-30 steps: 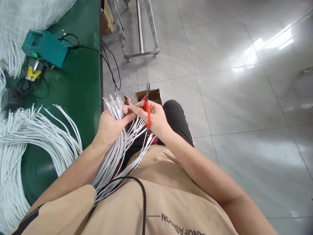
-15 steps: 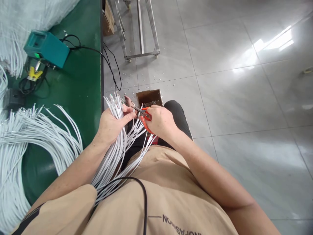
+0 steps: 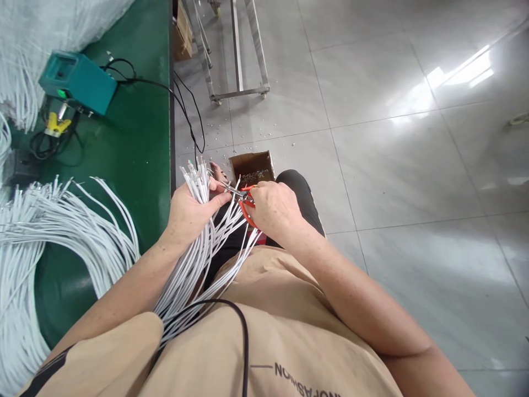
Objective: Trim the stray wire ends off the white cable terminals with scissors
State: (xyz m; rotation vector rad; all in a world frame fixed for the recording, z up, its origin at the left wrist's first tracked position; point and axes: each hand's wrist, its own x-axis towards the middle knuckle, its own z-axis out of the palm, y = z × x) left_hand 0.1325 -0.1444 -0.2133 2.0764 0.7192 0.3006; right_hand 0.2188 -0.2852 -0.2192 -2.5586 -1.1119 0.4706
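Observation:
My left hand is wrapped round a bundle of white cables, whose cut ends stick up above the fingers. The bundle runs down across my lap. My right hand grips red-handled pliers, with the metal jaws pointing left to the left thumb and fingertips. A cable end lies near those jaws; whether they touch it is too small to tell. Several loose cables of the bundle hang to the right, below the pliers.
A cardboard box with small scraps inside stands on the floor beyond my hands, with bits scattered around it. On the green table at left are a teal device and more white cables. A metal frame on wheels stands farther off.
The pliers and my right hand have shifted very slightly, with the handles looking a little closer together. My left hand keeps hold of the cables, almost unmoved.

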